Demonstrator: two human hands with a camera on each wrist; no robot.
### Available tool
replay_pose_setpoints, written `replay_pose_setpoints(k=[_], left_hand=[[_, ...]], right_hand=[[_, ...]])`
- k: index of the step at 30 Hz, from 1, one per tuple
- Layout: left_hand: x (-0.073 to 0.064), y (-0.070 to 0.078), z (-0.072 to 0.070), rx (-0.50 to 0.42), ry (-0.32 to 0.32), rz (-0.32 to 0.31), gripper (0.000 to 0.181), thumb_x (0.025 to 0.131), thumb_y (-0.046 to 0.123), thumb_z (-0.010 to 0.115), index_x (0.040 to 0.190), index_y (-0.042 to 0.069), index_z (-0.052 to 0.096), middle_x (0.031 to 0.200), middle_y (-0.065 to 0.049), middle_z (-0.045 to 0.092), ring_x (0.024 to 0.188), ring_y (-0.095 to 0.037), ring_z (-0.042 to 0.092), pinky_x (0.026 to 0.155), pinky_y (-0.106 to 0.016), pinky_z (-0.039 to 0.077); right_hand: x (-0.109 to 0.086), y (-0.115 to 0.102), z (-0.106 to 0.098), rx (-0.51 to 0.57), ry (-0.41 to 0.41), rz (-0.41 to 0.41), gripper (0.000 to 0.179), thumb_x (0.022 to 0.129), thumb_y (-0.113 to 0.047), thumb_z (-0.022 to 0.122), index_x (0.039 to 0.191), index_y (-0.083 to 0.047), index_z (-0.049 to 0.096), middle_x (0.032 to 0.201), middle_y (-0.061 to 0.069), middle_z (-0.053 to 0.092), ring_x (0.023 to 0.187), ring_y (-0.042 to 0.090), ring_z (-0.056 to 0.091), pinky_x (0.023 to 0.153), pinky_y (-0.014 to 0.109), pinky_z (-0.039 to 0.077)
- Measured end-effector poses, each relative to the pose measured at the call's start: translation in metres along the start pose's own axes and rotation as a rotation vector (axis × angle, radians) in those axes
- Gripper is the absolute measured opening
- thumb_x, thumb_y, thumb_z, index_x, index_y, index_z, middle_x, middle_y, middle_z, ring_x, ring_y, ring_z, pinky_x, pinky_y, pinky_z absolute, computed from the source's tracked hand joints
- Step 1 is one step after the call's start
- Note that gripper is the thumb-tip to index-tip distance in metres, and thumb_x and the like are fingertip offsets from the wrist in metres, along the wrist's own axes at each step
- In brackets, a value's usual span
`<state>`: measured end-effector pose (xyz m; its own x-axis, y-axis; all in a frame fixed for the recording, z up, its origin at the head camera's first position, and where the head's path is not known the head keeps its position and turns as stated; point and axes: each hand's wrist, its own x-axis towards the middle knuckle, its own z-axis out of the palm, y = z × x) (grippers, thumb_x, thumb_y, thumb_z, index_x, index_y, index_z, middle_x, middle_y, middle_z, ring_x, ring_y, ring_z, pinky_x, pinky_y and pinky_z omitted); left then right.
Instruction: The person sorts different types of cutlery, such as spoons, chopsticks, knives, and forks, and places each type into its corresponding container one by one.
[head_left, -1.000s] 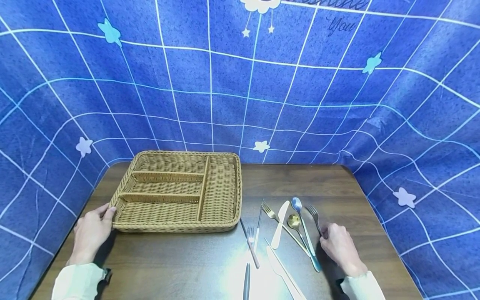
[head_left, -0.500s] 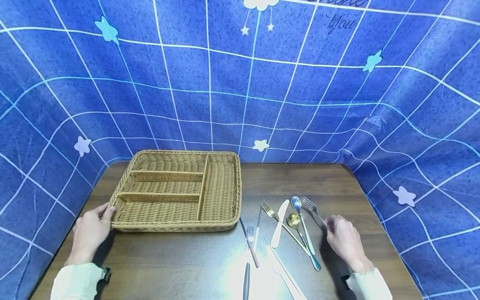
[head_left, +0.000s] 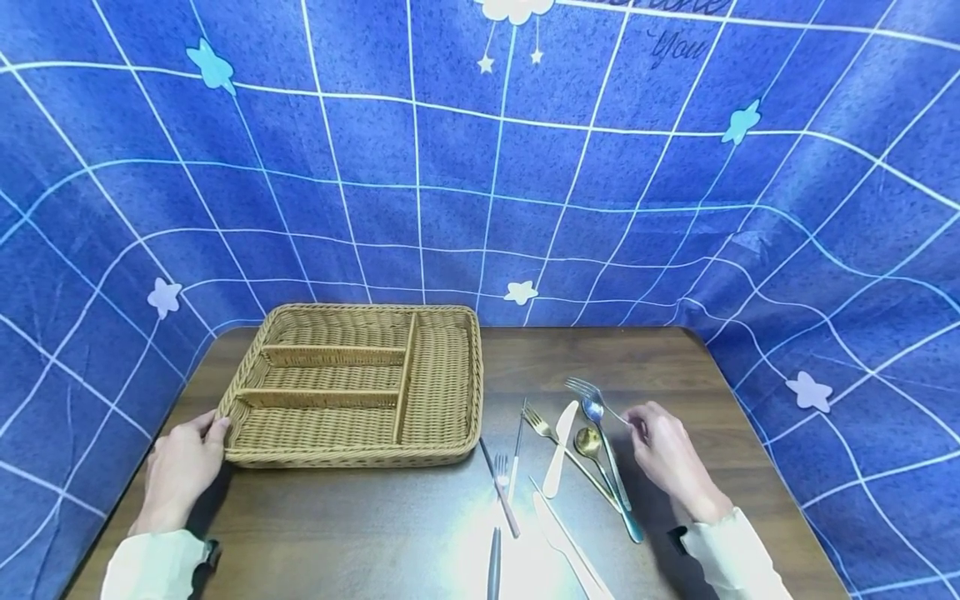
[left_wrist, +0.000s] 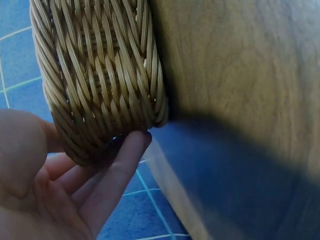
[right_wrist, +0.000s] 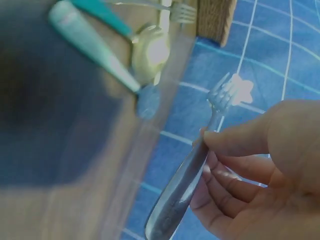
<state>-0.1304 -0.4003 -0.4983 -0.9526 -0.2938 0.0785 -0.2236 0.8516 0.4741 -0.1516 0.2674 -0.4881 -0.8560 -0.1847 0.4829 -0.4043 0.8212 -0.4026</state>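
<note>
My right hand point(head_left: 663, 446) pinches a silver fork point(head_left: 600, 398) by its handle between thumb and fingers. The fork's tines point left and overlap a blue-bowled spoon point(head_left: 592, 410) in the head view. Up close in the right wrist view, the fork point(right_wrist: 182, 182) is lifted above the table. My left hand point(head_left: 183, 467) grips the front left corner of a wicker cutlery tray point(head_left: 352, 456). In the left wrist view its fingers point(left_wrist: 117, 177) curve round the woven wall point(left_wrist: 105, 75). The tray has several compartments, with no cutlery in them.
Loose cutlery lies right of the tray: a gold fork point(head_left: 538, 421), a gold spoon point(head_left: 587, 442), a light-coloured knife point(head_left: 561, 450), a small fork point(head_left: 502, 475), and more pieces near the front. Blue grid-patterned cloth point(head_left: 450, 208) surrounds the wooden table point(head_left: 337, 525) at back and sides.
The right hand has raised the fork off the table, first drawing it right, then carrying it left and away from the body. The left hand stays on the tray corner.
</note>
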Motion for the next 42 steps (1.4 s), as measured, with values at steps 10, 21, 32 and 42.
replay_pose_setpoints(k=[10, 21, 32, 42], left_hand=[[0.001, 0.023, -0.025, 0.036, 0.047, 0.05, 0.054, 0.11, 0.038, 0.054, 0.147, -0.001, 0.059, 0.142, -0.041, 0.055, 0.119, -0.07, 0.054, 0.078, -0.073, 0.048], [-0.021, 0.153, -0.01, -0.129, 0.232, 0.454, 0.028, 0.104, 0.019, 0.071, 0.13, 0.009, 0.075, 0.135, -0.018, 0.072, 0.123, -0.047, 0.067, 0.095, -0.067, 0.052], [-0.043, 0.241, 0.024, -0.033, 0.108, 0.853, 0.022, 0.099, 0.022, 0.079, 0.12, 0.017, 0.082, 0.121, -0.006, 0.08, 0.094, -0.026, 0.08, 0.053, -0.026, 0.056], [-0.048, 0.276, 0.045, 0.121, 0.102, 1.067, 0.015, 0.094, 0.017, 0.084, 0.108, 0.015, 0.08, 0.106, 0.001, 0.079, 0.086, -0.019, 0.077, 0.066, -0.036, 0.064]], right_hand=[[0.038, -0.029, 0.011, 0.059, -0.076, -0.129, 0.016, 0.086, 0.017, 0.069, 0.093, 0.003, 0.074, 0.084, 0.007, 0.064, 0.073, 0.015, 0.06, 0.065, 0.037, 0.054], [0.06, -0.068, 0.031, 0.109, -0.193, -0.186, 0.02, 0.086, 0.019, 0.065, 0.095, 0.003, 0.075, 0.085, 0.006, 0.064, 0.075, 0.015, 0.057, 0.07, 0.036, 0.055], [0.069, -0.118, 0.058, 0.137, -0.272, -0.279, 0.015, 0.093, 0.01, 0.068, 0.098, -0.001, 0.077, 0.092, 0.003, 0.067, 0.087, 0.02, 0.066, 0.08, 0.039, 0.06], [0.071, -0.148, 0.071, 0.141, -0.32, -0.327, 0.012, 0.093, 0.005, 0.071, 0.1, -0.001, 0.078, 0.089, 0.002, 0.066, 0.083, 0.019, 0.067, 0.076, 0.038, 0.061]])
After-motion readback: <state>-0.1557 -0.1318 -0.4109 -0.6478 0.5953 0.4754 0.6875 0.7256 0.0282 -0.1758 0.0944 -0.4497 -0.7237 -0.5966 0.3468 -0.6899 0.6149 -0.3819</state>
